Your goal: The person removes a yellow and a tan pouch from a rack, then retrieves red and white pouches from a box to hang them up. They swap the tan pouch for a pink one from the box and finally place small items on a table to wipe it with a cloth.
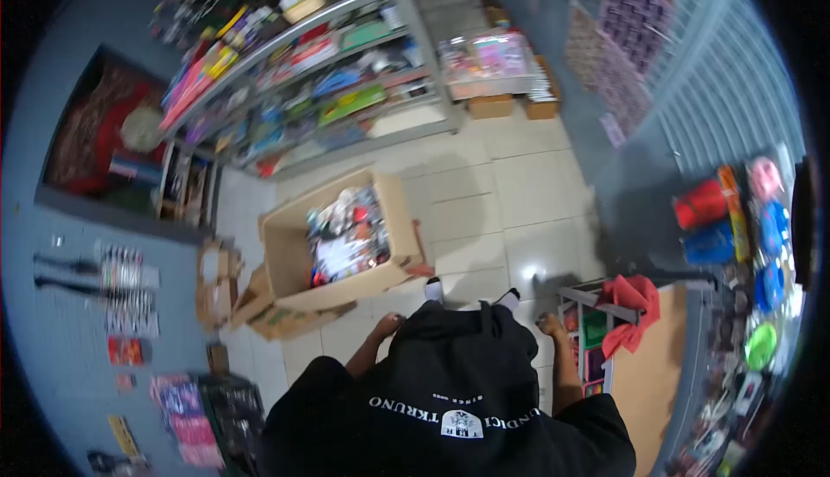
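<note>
My left hand hangs low beside my black shirt, at the near right corner of a large open cardboard box. A jumble of small packaged goods fills part of that box on the floor. On the other side, my right hand is down beside a small rack with colourful items on its shelves. A red cloth drapes over the rack's top. Both hands are small and smeared here, so their fingers do not show clearly.
Ahead stands a glass display case packed with goods. Boxes topped with wrapped items sit beyond it. Flattened cardboard lies by the large box. Wares hang on the left wall, and more goods line the right side.
</note>
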A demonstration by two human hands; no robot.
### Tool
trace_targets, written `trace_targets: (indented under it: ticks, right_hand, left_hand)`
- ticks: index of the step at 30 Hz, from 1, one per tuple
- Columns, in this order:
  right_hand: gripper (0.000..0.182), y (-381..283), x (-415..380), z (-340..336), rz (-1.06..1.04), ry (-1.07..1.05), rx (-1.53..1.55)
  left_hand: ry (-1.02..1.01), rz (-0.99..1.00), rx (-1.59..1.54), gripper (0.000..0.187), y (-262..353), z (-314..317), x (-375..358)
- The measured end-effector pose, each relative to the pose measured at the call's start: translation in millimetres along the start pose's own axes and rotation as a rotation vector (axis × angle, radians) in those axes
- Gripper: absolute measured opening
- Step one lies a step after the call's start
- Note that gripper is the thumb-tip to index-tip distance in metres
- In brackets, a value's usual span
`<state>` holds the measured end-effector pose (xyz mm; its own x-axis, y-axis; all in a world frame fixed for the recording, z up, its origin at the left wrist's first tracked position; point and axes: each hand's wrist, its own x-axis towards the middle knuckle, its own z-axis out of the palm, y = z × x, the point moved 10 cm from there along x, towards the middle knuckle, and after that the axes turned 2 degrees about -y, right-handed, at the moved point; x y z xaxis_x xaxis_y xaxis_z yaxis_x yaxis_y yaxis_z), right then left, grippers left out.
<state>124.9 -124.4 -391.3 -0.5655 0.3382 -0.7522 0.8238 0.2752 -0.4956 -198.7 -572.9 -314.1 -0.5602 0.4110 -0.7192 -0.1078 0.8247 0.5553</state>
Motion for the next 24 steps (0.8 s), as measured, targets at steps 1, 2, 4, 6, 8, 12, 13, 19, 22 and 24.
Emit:
trace_targets:
  ticks: [1,2,4,6,8,12,13,19,22,24]
  right_hand:
    - [0.047,32,4,25,0.127,-0.080,0.210]
    - [0.047,59,2,46,0.267,-0.152,0.424]
    - [0.047,85,1,87,0.567,-0.260,0.855]
    - [0.046,68,30,95,0.438,-0.237,0.650]
    - [0.042,29,41,84,0.269,-0.136,0.494]
    - [0.029,-105,66,70,0.085,0.026,0.508]
    - [0.027,-139,101,53,-0.155,0.302,0.017]
    - [0.020,-467,9,-17,-0.504,0.748,0.356]
    - [0.020,-571,-10,-2,-0.724,0.577,0.408]
    - [0.032,-614,-30,25,-0.790,0.557,0.163]
  left_hand:
    - [-0.071,-0.092,-0.071,0.048,0,-2,-9]
    - [0.031,-0.094,-0.146,0.044,3,-16,-23]
    - [0.145,-0.113,-0.263,0.037,-4,-36,-38]
    - [0.175,-0.154,-0.352,0.031,-19,-55,-51]
    - [0.364,0.064,-0.289,0.024,-43,-85,-53]
    - [0.874,0.289,-0.079,0.022,-27,-149,-113]
    - [1.060,0.406,0.017,0.026,-5,-169,-139]
    - [1.073,0.399,0.300,0.051,73,-251,-161]
    - [0.827,0.500,0.438,0.054,82,-267,-118]
    - [0.573,0.446,0.506,0.050,69,-265,-81]
